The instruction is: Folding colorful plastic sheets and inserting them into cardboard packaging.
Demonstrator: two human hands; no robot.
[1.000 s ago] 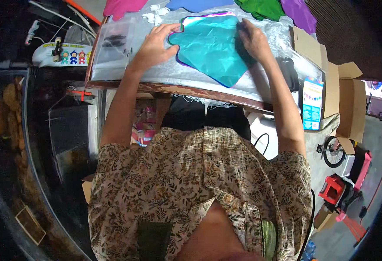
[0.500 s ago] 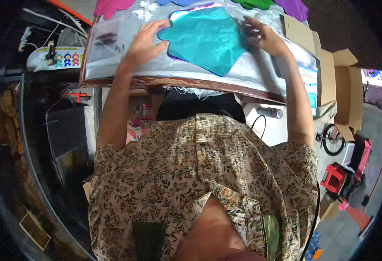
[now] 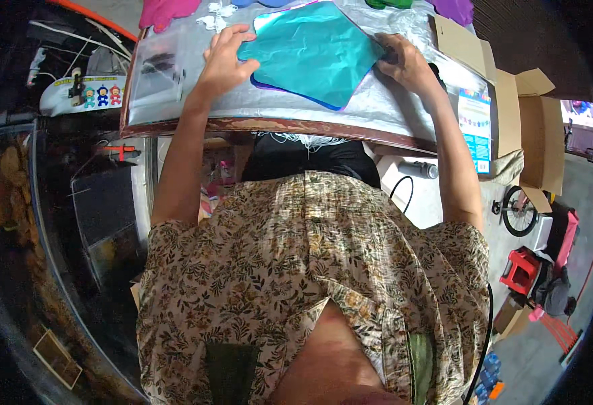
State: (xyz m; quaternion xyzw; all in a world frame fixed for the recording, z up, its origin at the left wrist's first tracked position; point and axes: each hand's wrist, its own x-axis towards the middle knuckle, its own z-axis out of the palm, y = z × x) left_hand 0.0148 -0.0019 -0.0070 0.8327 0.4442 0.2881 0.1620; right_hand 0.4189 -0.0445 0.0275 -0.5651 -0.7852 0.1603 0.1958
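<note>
**Two hands pressed on a teal foil sheet at a table**

Seen from above, looking down past a floral-patterned shirt [image 3: 310,270]. Lay flat on a silvery table cover [image 3: 175,101]: a teal foil sheet [image 3: 310,50], roughly star-shaped, in the upper middle of the view, near the far side of the table. Showed a thin purple edge peeking out beneath its lower rim, hinting at a second layer underneath.

Rested on the sheet's left edge: the left hand [image 3: 223,57], fingers spread wide and flat, palm down, pressing rather than gripping. Touched the sheet's right point: the right hand [image 3: 404,64], fingers curled close at the foil's edge; could not tell whether pinching the foil or only holding it down.

Compared with half a second before: sat higher in the view, the table and sheet, with more of the shirt filling the lower part. Kept the same places on the sheet's two sides, both hands. Appeared turned slightly, the foil, its lower point now aimed toward the body.

Ringed the far table edge: pink [image 3: 165,10], green and purple foil shapes, only partly in view. Stood to the right of the table: open cardboard boxes [image 3: 526,128] and a printed blue card [image 3: 474,128]. Sat lower right on the floor: a red crate [image 3: 521,270].
</note>
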